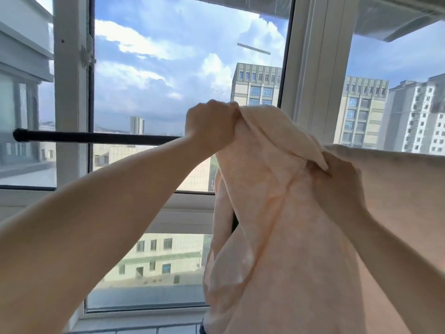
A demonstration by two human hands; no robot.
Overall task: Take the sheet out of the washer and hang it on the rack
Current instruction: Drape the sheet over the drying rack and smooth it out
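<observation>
Bright daylight pours in through the window (187, 80), with sunlit white clouds and blue sky behind the glass. Because the light comes from in front, the near sides of the arms are in soft shade, and the peach sheet (277, 213) glows where light passes through it. A faint streak of reflection shows high on the glass. The picture is slightly soft overall; the arms blur toward the lower corners. Wide-angle distortion bends the window frame (69, 92) at the edges.

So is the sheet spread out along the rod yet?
No. The sheet hangs bunched, gripped by both hands; the black rod is bare leftward.
</observation>
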